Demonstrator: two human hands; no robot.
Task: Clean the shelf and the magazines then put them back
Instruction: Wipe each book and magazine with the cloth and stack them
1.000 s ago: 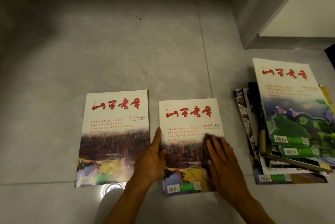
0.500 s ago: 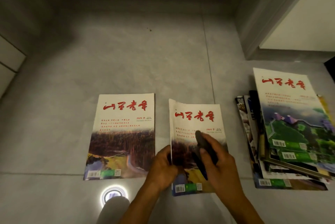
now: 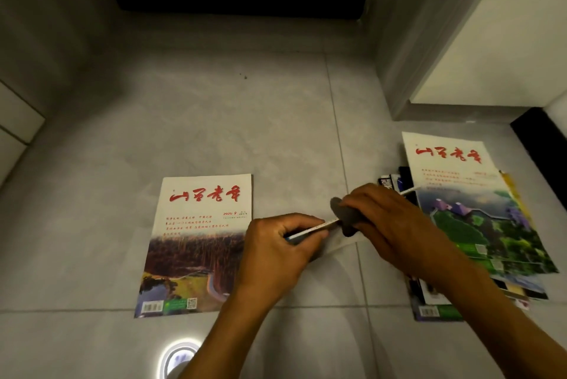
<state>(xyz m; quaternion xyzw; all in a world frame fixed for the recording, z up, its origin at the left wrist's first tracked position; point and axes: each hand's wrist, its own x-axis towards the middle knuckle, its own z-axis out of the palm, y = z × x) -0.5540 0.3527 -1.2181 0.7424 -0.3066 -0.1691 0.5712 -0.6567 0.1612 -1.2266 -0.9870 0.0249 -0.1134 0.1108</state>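
One magazine (image 3: 199, 243) with red title characters lies flat on the grey floor at centre left. My left hand (image 3: 276, 252) grips a second magazine (image 3: 310, 229) lifted off the floor and seen edge-on, so only its thin edge shows. My right hand (image 3: 395, 225) holds a dark cloth (image 3: 343, 216) against that edge. A messy stack of magazines (image 3: 478, 225) lies on the floor at the right, partly hidden by my right forearm.
A grey wall (image 3: 408, 41) and a white panel (image 3: 506, 50) stand behind the stack. A black baseboard (image 3: 239, 2) runs along the far wall. A bright ring of reflected light (image 3: 179, 357) shows on the tile near the bottom edge.
The middle magazine has been raised from flat on the floor to edge-on in my left hand. My right hand moved the cloth from its cover to its edge. The camera tilted up.
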